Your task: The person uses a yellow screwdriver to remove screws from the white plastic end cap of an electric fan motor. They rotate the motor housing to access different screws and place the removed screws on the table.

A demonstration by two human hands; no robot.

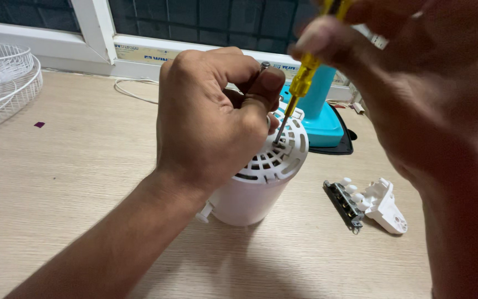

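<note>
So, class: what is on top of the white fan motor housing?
The left hand grips the white fan motor housing; a yellow screwdriver tip meets its slotted cover. The hand hides the rest.

Pale wood-grain floor point(73, 166) beneath a white-framed window point(98, 33) with dark panes.

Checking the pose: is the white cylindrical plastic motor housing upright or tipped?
Upright. The white cylindrical plastic motor housing stands on its flat end on the wooden table, vented cap up, under the left hand.
</note>
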